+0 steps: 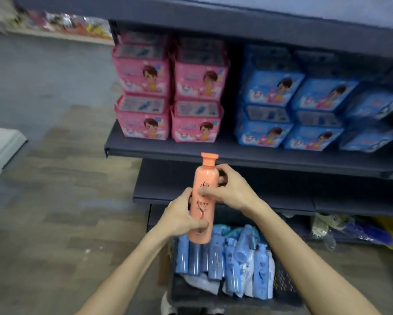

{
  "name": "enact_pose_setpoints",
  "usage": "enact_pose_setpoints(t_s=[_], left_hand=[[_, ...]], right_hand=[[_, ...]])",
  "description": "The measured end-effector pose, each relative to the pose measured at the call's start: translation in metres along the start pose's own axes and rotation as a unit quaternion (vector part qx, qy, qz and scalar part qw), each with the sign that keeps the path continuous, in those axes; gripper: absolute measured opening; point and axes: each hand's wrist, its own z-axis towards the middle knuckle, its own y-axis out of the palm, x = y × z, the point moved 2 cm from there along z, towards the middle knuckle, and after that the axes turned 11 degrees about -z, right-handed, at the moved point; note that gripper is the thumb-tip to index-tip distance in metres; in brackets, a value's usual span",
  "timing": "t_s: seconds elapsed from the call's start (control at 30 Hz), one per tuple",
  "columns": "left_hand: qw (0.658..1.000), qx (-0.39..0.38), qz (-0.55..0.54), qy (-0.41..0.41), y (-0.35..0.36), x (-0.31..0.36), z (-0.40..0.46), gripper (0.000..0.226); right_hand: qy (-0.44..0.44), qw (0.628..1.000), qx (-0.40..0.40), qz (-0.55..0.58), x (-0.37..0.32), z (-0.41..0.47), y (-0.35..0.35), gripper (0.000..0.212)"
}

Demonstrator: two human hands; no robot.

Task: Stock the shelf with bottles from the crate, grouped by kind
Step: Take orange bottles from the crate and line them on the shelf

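While I hold the orange bottle (202,198) upright above the crate (281,289), both hands are wrapped round it: my left hand (183,215) grips the lower body, my right hand (230,189) the upper part below the cap. It hangs in front of the bare lower shelf (247,192), not yet set down. The blue bottles (216,258) lie packed in the crate beneath. As I see it, the risk is a slip while one hand lets go: the smooth bottle could drop onto the blue ones. Set down carelessly, this tall, narrow bottle could also topple on the shelf.
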Motion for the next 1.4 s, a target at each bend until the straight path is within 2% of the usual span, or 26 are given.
enact_pose_setpoints(t_s=[0.13, 0.23, 0.37, 0.5, 0.6, 0.67, 0.97, 1.4], left_hand=[[0.993, 0.050, 0.000, 0.110, -0.048, 0.057, -0.026, 0.056], [0.973, 0.104, -0.023, 0.207, -0.083, 0.101, -0.048, 0.059], [0.918, 0.214, -0.063, 0.329, -0.129, 0.161, -0.077, 0.060], [0.857, 0.339, -0.009, 0.388, -0.171, 0.223, -0.106, 0.058], [0.820, 0.410, 0.013, 0.399, -0.200, 0.261, -0.118, 0.058], [0.812, 0.438, 0.027, 0.385, -0.219, 0.279, -0.118, 0.061], [0.840, 0.467, 0.062, 0.270, -0.288, 0.293, -0.067, 0.056], [0.849, 0.453, 0.054, 0.268, -0.321, 0.292, -0.019, 0.053]], right_hand=[[-0.116, 0.990, 0.079, -0.032, -0.081, -0.022, -0.033, 0.060], [-0.206, 0.967, 0.139, -0.052, -0.145, -0.041, -0.059, 0.064], [-0.302, 0.930, 0.205, -0.046, -0.232, -0.066, -0.099, 0.063], [-0.367, 0.897, 0.245, -0.030, -0.312, -0.085, -0.136, 0.064], [-0.396, 0.879, 0.265, -0.024, -0.363, -0.088, -0.154, 0.065], [-0.401, 0.876, 0.266, -0.018, -0.390, -0.078, -0.157, 0.065], [-0.396, 0.888, 0.233, -0.027, -0.444, -0.003, -0.134, 0.064], [-0.390, 0.874, 0.278, -0.085, -0.470, 0.060, -0.127, 0.059]])
